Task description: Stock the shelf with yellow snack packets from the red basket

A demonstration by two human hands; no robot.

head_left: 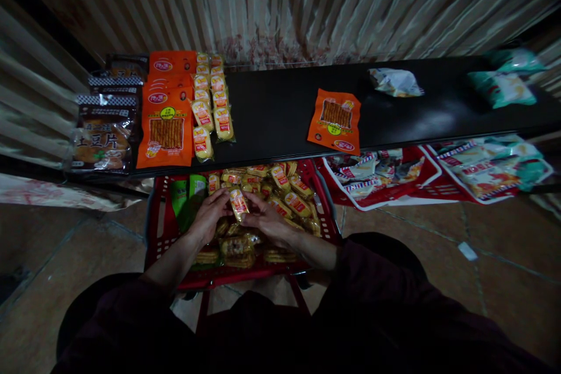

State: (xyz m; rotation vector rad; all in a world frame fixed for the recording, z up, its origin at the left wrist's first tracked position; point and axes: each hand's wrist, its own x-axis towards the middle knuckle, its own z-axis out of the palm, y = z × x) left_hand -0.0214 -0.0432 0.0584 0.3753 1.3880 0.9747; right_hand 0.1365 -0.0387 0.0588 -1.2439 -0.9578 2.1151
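A small yellow snack packet (239, 204) with a red and white label is held up between my two hands, over the red basket (328, 219). My left hand (214, 211) grips its left side with closed fingers. On its right side, my right hand (268, 219) pinches it between thumb and fingers. Below, the basket is full of similar wrapped packets (298, 203), with green packages (179, 201) along its left wall. On the black shelf just beyond, more of these yellow packets (223, 123) lie in two columns.
Orange snack bags (169, 125) and dark bags (103, 137) are lined up at the shelf's left. Farther right on the black shelf (272, 111) lie an orange bag (336, 121), a white packet (395, 82) and teal bags (504, 87). Filled red baskets (381, 196) sit below.
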